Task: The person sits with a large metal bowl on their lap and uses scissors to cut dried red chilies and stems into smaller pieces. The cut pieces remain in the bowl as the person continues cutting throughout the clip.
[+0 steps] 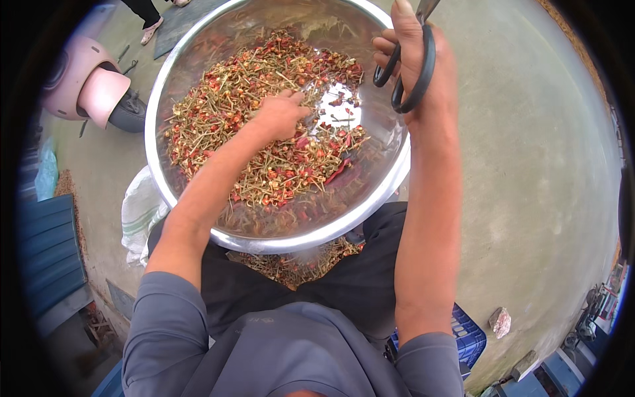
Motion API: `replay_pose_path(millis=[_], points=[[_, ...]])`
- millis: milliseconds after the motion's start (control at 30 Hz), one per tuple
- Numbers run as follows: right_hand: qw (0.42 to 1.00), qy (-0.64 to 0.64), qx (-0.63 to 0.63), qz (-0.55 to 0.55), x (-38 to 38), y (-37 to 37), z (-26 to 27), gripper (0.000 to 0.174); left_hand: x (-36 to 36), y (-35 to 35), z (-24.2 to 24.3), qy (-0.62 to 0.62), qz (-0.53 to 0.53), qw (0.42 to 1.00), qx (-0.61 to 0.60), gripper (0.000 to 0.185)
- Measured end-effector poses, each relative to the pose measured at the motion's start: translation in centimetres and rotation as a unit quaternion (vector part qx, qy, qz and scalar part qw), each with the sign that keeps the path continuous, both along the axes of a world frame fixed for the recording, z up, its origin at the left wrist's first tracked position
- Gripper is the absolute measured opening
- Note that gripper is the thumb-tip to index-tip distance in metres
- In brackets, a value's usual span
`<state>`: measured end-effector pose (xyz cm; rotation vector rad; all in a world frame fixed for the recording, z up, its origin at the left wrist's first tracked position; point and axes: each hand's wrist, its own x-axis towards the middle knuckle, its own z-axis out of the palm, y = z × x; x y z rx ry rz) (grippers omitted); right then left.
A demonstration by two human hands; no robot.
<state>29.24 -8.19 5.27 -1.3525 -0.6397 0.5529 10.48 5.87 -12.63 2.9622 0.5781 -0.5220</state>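
A large round metal basin [278, 243] rests over my lap. Inside lie many cut dried stems with red bits, perhaps chili pepper stalks [223, 114], heaped mostly on the left and far side. My left hand [283, 115] is down in the heap near the basin's middle, fingers spread, beside a bare shiny patch of the bottom; whether its fingertips pinch any bits is hidden. Over the basin's right rim, my right hand [414, 54] holds scissors with black handles [419, 94]. The blades point away from me and run out of the picture's top edge.
More stems [297, 268] lie below the basin between my legs. A white woven sack [141, 218] and a pink scooter [94, 82] are at the left. Another person's foot [151, 31] shows at the upper left. A blue plastic crate [466, 335] and a stone [500, 322] are at lower right.
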Motion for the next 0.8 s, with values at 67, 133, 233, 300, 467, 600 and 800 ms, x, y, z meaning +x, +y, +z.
replay_pose_path(millis=[67,133,233,300,467,600,800], points=[[1.0,0.013,0.008,0.008,-0.6,-0.3,0.4,0.045,-2.9,1.0,1.5,-0.067,-0.014,0.998,0.015,0.038],[0.999,0.011,0.028,0.022,-0.5,-0.3,0.2,0.045,-5.5,1.9,3.0,-0.079,-0.006,0.996,0.052,0.037],[0.999,0.01,0.025,0.022,-0.9,-0.4,0.4,0.043,-9.3,3.7,4.9,-0.05,0.08,0.994,0.05,0.033],[0.999,0.009,0.034,0.036,-0.5,-0.4,0.3,0.041,-12.1,4.7,6.0,-0.119,0.094,0.985,0.083,0.027],[0.998,0.032,0.034,0.049,-0.7,0.0,0.4,0.04,-17.0,7.1,6.6,-0.127,0.151,0.973,0.122,0.017],[0.995,0.044,0.053,0.067,-1.1,0.6,0.0,0.04,-15.8,4.9,7.8,-0.153,0.19,0.955,0.168,0.024],[0.998,0.03,0.017,0.047,-1.4,0.1,0.6,0.04,-10.9,1.4,7.3,-0.231,0.037,0.951,0.203,0.029]])
